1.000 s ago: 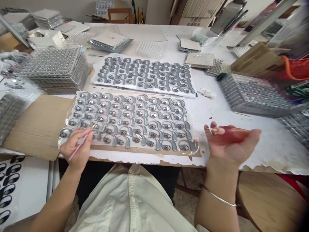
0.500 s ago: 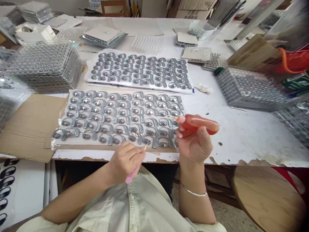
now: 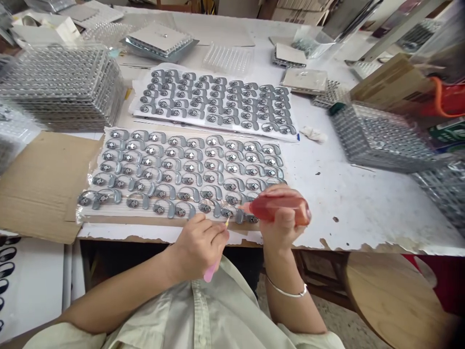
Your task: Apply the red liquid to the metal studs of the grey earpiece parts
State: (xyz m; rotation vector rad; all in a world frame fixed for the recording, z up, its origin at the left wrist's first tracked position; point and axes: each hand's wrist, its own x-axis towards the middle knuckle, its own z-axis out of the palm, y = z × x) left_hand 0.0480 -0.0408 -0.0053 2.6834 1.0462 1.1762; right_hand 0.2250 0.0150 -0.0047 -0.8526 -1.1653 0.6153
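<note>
My left hand point(image 3: 199, 245) is closed around a slim tool with a pink handle point(image 3: 209, 274) and a pale yellow pointed tip. That tip is at a grey hook-shaped piece point(image 3: 228, 212) in the front row of a ribbed white sheet point(image 3: 121, 215). Rows of similar grey pieces, with shiny stones or settings, lie across the sheet. In my right hand point(image 3: 278, 235) is a red squeeze bottle point(image 3: 279, 207), tilted on its side. Its nozzle points left, close to the same piece; whether it touches cannot be made out. The bottle and hand hide the sheet's front right corner.
Behind lies a second sheet of grey pieces point(image 3: 218, 127). Stacked clear trays stand left point(image 3: 61, 87) and right point(image 3: 381, 135). Flat cardboard point(image 3: 47, 189) lies at the left, and a crumpled white scrap point(image 3: 313, 134) at the right. A round wooden stool point(image 3: 395, 295) stands below the table.
My right hand has brought the red bottle left and down, its nozzle now near the tool tip. My left hand stays at the same piece. The view has shifted slightly.
</note>
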